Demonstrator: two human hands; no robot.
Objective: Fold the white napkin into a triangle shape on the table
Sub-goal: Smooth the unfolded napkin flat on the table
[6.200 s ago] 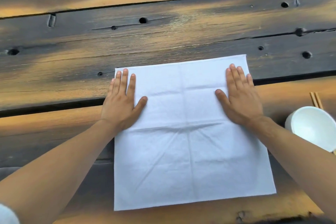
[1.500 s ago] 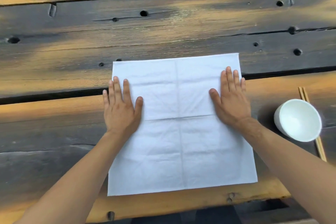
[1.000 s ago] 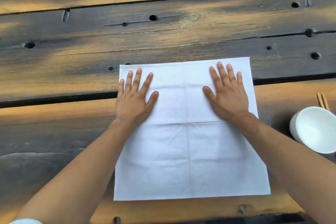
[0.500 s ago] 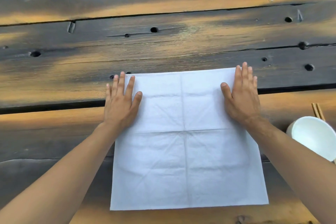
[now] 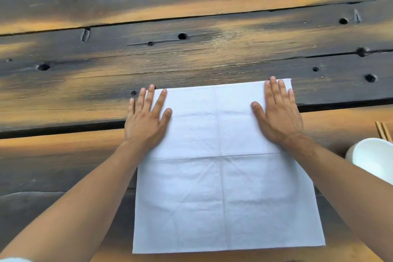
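Observation:
The white napkin (image 5: 223, 187) lies spread flat as a full square on the dark wooden table (image 5: 191, 59), with faint crease lines crossing at its middle. My left hand (image 5: 146, 120) presses flat on the far left corner, fingers straight and spread, some fingertips over the napkin's edge onto the wood. Flat on the far right corner rests my right hand (image 5: 276, 112), fingers straight and reaching the far edge. Both forearms run down over the napkin's sides.
A white bowl (image 5: 374, 159) stands at the right edge of view, beside the napkin. Wooden chopsticks (image 5: 383, 132) lie just behind it. The planks have gaps and several round holes. The table's near edge runs just under the napkin.
Over the last second both hands slid outward from the napkin's far middle to its far corners, staying flat. The napkin has stayed unfolded.

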